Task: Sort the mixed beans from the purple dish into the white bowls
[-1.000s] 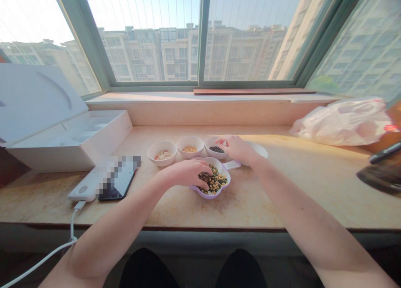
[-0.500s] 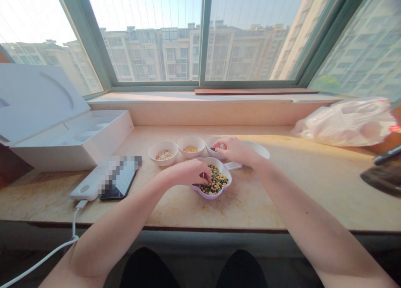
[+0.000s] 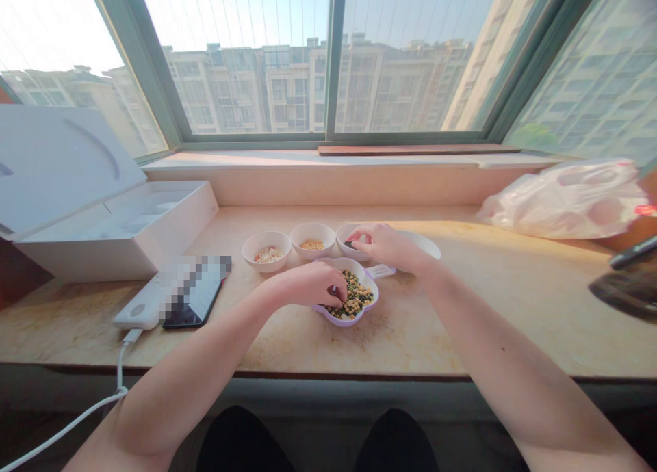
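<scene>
A lilac-rimmed white bowl [image 3: 374, 299] with a short handle [image 3: 380, 272] holds mixed dark green and yellow beans [image 3: 358, 295]. My left hand [image 3: 319, 284] reaches into it, fingers curled down and closed against the beans; what they grip is hidden. Behind it, my right hand [image 3: 382, 243] is at the small white bowl of dark beans [image 3: 346, 232], thumb and fingers pinched low inside; anything between them is too small to name. Left of that stand a small bowl of yellow beans [image 3: 312, 243] and a small bowl of pale and reddish pieces [image 3: 267, 254].
A white dish [image 3: 421, 245] sits partly behind my right hand. On the left are an open white box [image 3: 174, 219], a white power bank [image 3: 138, 308] with a cable, and a phone [image 3: 192, 308]. A plastic bag [image 3: 569, 202] lies at the right, under the window.
My left fingers have shifted slightly among the beans in the lilac-rimmed bowl. My right hand stays at the dark-bean bowl, almost unmoved.
</scene>
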Demonstrator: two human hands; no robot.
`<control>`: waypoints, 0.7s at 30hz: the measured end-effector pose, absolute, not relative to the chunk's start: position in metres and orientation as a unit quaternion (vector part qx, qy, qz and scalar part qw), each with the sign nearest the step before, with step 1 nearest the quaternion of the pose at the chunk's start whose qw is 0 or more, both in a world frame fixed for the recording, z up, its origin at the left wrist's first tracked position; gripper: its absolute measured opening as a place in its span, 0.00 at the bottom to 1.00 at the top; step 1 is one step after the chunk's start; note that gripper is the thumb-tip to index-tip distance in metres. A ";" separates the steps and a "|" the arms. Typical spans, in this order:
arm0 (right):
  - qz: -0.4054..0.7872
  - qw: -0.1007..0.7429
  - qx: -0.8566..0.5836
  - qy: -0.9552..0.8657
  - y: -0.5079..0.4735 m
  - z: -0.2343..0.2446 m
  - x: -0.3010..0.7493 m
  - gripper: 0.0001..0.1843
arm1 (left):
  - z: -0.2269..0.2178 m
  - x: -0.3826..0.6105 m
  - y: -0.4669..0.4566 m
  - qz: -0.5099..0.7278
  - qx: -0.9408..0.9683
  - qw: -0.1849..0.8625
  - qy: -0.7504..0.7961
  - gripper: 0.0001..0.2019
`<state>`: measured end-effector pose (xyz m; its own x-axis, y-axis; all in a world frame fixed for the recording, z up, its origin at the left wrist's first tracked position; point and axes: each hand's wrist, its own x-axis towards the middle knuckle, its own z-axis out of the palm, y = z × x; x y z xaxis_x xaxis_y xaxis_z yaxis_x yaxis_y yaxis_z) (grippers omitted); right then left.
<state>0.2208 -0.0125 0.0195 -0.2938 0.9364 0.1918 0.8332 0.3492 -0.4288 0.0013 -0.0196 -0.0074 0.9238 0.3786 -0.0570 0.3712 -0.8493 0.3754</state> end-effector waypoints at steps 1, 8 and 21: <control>0.124 0.209 -0.558 -0.794 -0.013 0.020 0.221 0.12 | -0.008 0.001 -0.019 0.005 0.961 0.196 0.196 0.08; 0.122 0.200 -0.556 -0.798 -0.014 0.021 0.220 0.13 | -0.007 0.001 -0.021 0.031 0.967 0.161 0.195 0.05; 0.149 0.223 -0.505 -0.821 -0.015 0.013 0.217 0.13 | 0.004 -0.026 0.002 0.217 0.906 0.033 0.361 0.03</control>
